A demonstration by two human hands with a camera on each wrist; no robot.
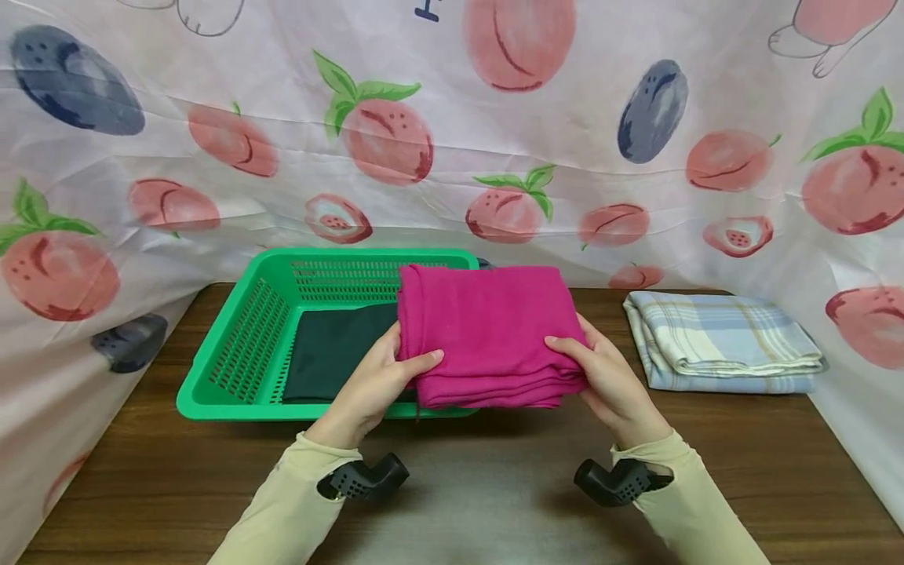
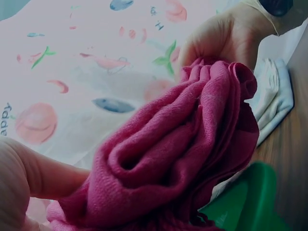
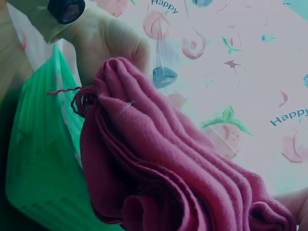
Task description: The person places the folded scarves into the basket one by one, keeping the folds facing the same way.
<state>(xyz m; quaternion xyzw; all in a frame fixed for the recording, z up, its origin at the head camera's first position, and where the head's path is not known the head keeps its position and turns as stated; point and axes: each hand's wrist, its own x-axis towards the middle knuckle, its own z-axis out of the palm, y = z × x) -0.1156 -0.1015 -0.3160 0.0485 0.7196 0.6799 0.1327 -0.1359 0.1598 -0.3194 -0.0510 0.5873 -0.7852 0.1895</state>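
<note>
A folded magenta scarf (image 1: 494, 322) is held up in front of me, its stacked layers facing the wrist cameras. My left hand (image 1: 374, 377) grips its left side, thumb on top and the other fingers hidden beneath. On the right side my right hand (image 1: 610, 377) pinches it the same way. Loose fringe threads (image 3: 82, 98) hang from the scarf near the left hand in the right wrist view. Just behind and left of the scarf is a green plastic basket (image 1: 233, 353), with a folded dark green cloth (image 1: 325, 349) lying inside.
To the right on the dark wooden table (image 1: 749, 463) lies a folded plaid cloth (image 1: 727, 337) in blue, white and yellow. A fruit-printed curtain (image 1: 438, 212) hangs behind the table and along both sides. The scarf overlaps the basket's right end in the head view.
</note>
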